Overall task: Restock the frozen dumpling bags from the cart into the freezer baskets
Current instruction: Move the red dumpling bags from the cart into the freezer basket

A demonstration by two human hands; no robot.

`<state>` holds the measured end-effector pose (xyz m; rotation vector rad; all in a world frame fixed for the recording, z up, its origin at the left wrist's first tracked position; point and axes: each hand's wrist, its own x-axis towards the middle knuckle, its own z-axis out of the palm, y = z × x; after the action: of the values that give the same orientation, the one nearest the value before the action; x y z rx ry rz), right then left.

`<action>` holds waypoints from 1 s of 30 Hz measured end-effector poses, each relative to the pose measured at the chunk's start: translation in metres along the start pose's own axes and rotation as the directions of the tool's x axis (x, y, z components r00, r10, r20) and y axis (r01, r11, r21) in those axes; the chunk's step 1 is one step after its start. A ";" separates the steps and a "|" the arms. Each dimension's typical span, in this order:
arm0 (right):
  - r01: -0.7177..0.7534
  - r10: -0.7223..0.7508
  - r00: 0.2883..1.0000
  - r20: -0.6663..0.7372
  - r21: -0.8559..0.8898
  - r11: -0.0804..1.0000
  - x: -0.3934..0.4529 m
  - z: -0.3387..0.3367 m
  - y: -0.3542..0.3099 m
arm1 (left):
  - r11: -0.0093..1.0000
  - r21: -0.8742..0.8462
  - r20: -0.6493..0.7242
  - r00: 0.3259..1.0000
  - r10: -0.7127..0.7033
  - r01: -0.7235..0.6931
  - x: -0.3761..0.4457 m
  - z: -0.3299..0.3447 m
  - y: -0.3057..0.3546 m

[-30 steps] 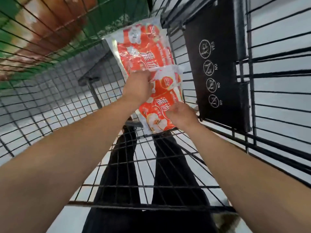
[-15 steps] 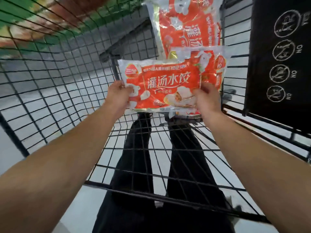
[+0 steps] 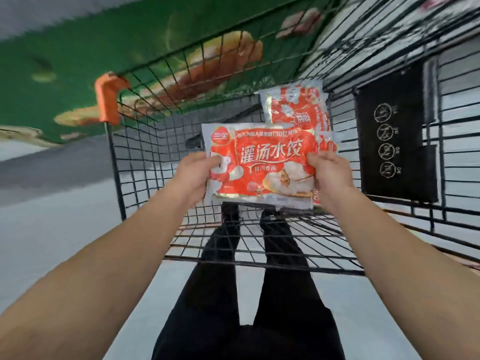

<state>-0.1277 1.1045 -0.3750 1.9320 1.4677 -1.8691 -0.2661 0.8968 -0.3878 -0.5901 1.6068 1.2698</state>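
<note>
Two hands on one dumpling bag [image 3: 262,162], lifted above the wire floor of the cart [image 3: 259,245]. Bag held flat, print facing up toward the camera, long edge running left to right.

Progress: early in this cycle, by my reading. Bag is out of the pile but not yet carried anywhere; no freezer basket in view. At least one more bag [image 3: 296,105] leans against the cart's far wire wall, and the red edge of another shows just behind the held bag's right end. So more restocking remains.

Left hand [image 3: 194,175]: grip clamped on the bag's left edge, thumb on the printed face, fingers hidden underneath. Right hand [image 3: 330,172]: grip clamped on the right edge, thumb over the top, fingers hidden underneath. Both forearms extended forward over the cart, roughly level with each other.

Black warning panel [image 3: 394,149] hangs on the cart's right side.
</note>
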 end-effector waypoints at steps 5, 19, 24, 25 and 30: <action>0.099 -0.107 0.992 0.060 0.118 0.988 -0.073 0.007 -0.042 | 0.994 -0.069 0.021 0.996 0.088 -0.086 -0.076 -0.037 0.043; 0.305 -0.385 0.888 0.252 0.303 0.903 -0.271 -0.022 -0.078 | 0.852 -0.241 -0.052 0.883 0.466 -0.464 -0.288 -0.094 0.029; 0.333 -0.433 0.857 0.278 0.341 0.879 -0.343 -0.037 -0.058 | 0.772 -0.045 -0.312 0.743 0.592 -0.634 -0.351 -0.111 -0.004; 0.343 -0.444 0.853 0.273 0.348 0.872 -0.358 -0.041 -0.053 | 0.751 0.044 -0.363 0.689 0.627 -0.659 -0.366 -0.117 -0.009; 0.371 -0.480 0.839 0.257 0.374 0.850 -0.403 -0.045 -0.039 | 0.664 0.257 -0.475 0.507 0.719 -0.702 -0.408 -0.147 -0.018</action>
<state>-0.0388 0.9302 -0.0172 1.3227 1.6719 -2.6149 -0.1387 0.6798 -0.0345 -0.2448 2.5236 1.7695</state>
